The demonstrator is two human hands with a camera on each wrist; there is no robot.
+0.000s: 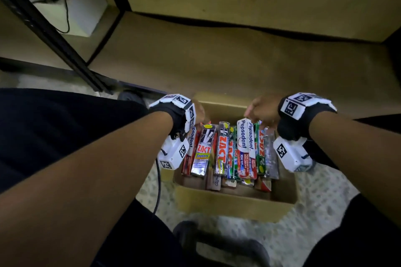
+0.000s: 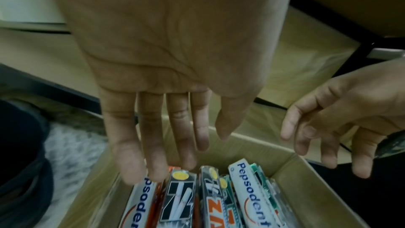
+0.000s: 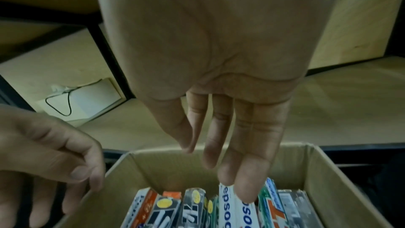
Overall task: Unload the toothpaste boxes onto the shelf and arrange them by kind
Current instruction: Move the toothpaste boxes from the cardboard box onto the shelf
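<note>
Bare shelf (image 1: 217, 54) behind carton (image 1: 227, 204); left hand (image 2: 153, 75), right hand (image 3: 219, 75) over boxes (image 1: 230, 149)

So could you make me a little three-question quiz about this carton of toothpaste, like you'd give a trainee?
1. True or false: the left hand is already gripping a toothpaste box.
2. Which brand name is printed on the white box under the right hand? A) Pepsodent B) Colgate C) Sensodyne
3. Fill in: the toothpaste boxes sit in a brown cardboard ____ on the floor, while the wooden shelf beyond it holds none of them.

Key: 1 false, its fingers are straight and reach down over the boxes. 2 A. 3 carton.
</note>
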